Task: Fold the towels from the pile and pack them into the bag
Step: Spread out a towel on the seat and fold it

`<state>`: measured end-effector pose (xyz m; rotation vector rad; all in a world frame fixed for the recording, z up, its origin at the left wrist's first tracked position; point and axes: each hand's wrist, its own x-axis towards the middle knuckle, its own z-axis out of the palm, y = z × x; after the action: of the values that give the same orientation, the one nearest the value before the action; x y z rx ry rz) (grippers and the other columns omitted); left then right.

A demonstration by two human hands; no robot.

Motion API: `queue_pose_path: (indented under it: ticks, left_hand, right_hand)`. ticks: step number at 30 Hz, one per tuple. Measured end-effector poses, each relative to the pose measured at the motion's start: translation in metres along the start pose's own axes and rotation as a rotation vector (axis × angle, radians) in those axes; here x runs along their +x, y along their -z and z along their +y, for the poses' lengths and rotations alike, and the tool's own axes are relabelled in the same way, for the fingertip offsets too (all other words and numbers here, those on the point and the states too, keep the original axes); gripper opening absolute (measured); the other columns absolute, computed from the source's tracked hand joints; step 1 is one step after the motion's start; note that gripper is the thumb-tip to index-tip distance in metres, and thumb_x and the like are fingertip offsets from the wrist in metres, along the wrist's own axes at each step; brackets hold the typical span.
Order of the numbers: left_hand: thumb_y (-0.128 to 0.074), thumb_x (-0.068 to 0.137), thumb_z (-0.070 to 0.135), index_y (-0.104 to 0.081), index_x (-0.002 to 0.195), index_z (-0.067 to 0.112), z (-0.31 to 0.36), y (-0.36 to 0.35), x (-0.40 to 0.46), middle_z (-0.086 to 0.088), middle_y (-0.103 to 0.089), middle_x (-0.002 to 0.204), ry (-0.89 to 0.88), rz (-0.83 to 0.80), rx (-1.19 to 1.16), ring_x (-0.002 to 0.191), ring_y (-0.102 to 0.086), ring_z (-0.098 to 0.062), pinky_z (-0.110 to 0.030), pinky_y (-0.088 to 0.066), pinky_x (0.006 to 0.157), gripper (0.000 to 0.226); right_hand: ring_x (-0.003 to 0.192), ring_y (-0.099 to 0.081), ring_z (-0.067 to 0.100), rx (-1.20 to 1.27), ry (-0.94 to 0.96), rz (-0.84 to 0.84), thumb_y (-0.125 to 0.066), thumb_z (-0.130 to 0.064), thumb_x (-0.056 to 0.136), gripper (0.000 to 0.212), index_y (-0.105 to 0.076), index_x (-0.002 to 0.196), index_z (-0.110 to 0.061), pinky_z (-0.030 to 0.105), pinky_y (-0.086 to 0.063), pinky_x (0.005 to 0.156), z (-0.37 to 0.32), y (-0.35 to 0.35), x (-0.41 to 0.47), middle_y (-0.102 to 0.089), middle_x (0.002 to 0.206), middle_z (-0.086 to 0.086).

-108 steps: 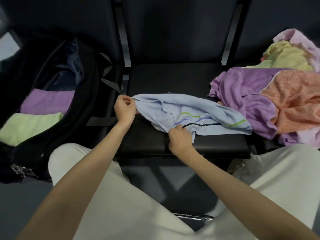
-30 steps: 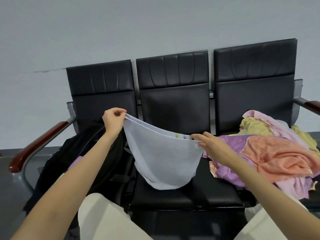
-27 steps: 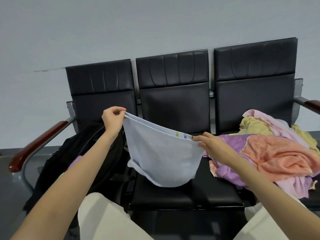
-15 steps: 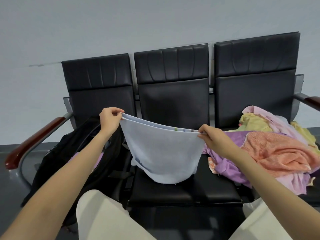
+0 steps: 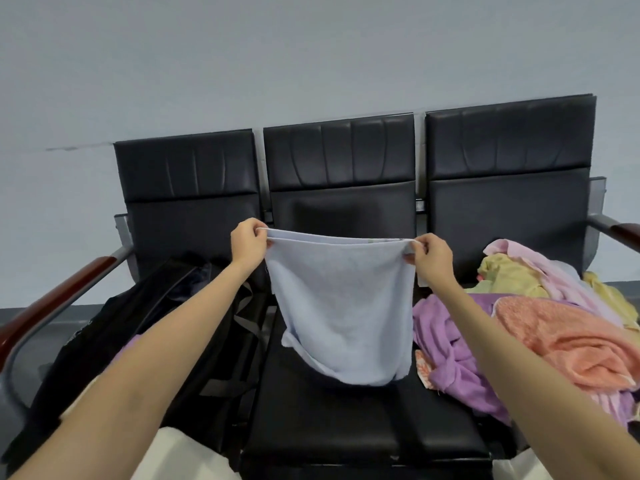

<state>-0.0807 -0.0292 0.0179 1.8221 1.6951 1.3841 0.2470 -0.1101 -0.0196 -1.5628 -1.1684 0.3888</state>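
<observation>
A light blue towel (image 5: 341, 306) hangs doubled over in the air above the middle seat (image 5: 346, 420), its top edge stretched level. My left hand (image 5: 247, 245) pinches its upper left corners and my right hand (image 5: 431, 256) pinches its upper right corners. The towel's lower edge curls just above the seat. A black bag (image 5: 138, 334) sits open on the left seat, a bit of purple cloth showing inside. The pile of towels (image 5: 540, 327), purple, orange, yellow and pink, lies on the right seat.
Three joined black chairs stand against a grey wall. Wooden armrests (image 5: 52, 306) flank the row at left and right. My knees in pale trousers (image 5: 166, 455) sit close to the seat's front edge.
I lifted the towel from the seat and held it up. In the last second both hands rose and pulled apart, drawing the sagging top edge taut and level.
</observation>
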Motion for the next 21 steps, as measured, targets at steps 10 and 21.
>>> queue_pose_path:
  ticks: [10, 21]
  left_hand:
    - [-0.046, 0.09, 0.002, -0.068, 0.094, 0.005, 0.0, -0.025, 0.028, -0.005, -0.065, 0.09, -0.012, -0.004, 0.002, 0.085, -0.058, -0.017, -0.027, -0.044, 0.074, 0.023]
    - [-0.056, 0.086, 0.001, -0.072, 0.093, 0.002, -0.154, -0.052, -0.146, -0.009, -0.071, 0.09, 0.165, -0.432, 0.223, 0.083, -0.062, -0.02, -0.023, -0.04, 0.072, 0.017]
  right_hand:
    - [0.084, -0.06, 0.02, -0.081, 0.118, -0.064, -0.055, -0.012, 0.094, 0.011, -0.063, 0.096, -0.004, 0.027, -0.045, 0.075, 0.004, 0.011, 0.041, -0.064, 0.09, 0.008]
    - [0.079, -0.054, 0.023, -0.404, -0.091, -0.455, -0.055, -0.004, 0.093, 0.006, -0.06, 0.09, -0.002, 0.022, -0.03, 0.058, 0.128, -0.014, -0.09, -0.06, 0.084, 0.013]
